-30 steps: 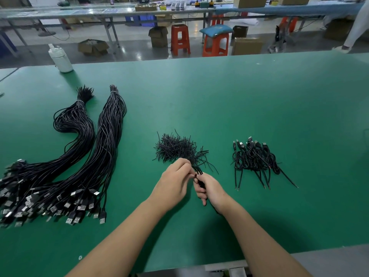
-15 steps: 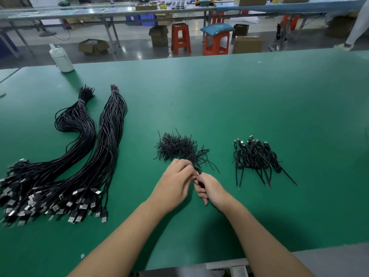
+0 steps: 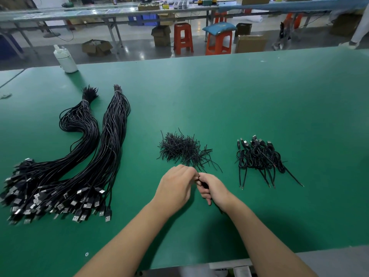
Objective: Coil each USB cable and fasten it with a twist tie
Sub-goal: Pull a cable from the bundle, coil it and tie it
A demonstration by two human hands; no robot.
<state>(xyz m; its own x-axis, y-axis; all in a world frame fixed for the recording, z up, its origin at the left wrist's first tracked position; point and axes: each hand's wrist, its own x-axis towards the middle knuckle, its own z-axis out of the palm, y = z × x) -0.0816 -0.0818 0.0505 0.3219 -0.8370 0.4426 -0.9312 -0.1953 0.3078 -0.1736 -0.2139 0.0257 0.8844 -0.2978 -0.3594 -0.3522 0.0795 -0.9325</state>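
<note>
A person leans over a green worktop [image 3: 239,100], both bare forearms reaching in from the near edge so that the hands meet in the middle. The right hand [image 3: 214,189] has its fingers curled round a small black coiled cable [image 3: 204,185], mostly hidden in the palm; the curl looks meant to keep the loops from springing apart. The left hand [image 3: 175,184] sits touching it, fingertips bunched against the top of the coil, where a thin black twist tie [image 3: 198,174] pokes up between the two hands. This grip seems to be a pinch on the tie, though the fingertips themselves are hidden behind the knuckles. My judgement is that the tie is being wound round the coil, one hand steadying while the other turns.

Just beyond the grip lies a loose pile of twist ties [image 3: 182,149], close enough that the next one can be picked up with a short reach. To the right of the grip, a little apart, is a small heap of finished coils [image 3: 259,154], their tails fanning toward the person; few are done so far.

Well to the left of the grip lie two long bundles of uncoiled cables [image 3: 83,156], plugs massed at the near end, each bundle bound near its far end. Supply left, ties centre, finished work right: the layout lets each hand work its own side.

Farther off, at the worktop's back left corner, stands a white plastic bottle [image 3: 64,58]. Beyond it are orange stools [image 3: 182,38] on the floor.
</note>
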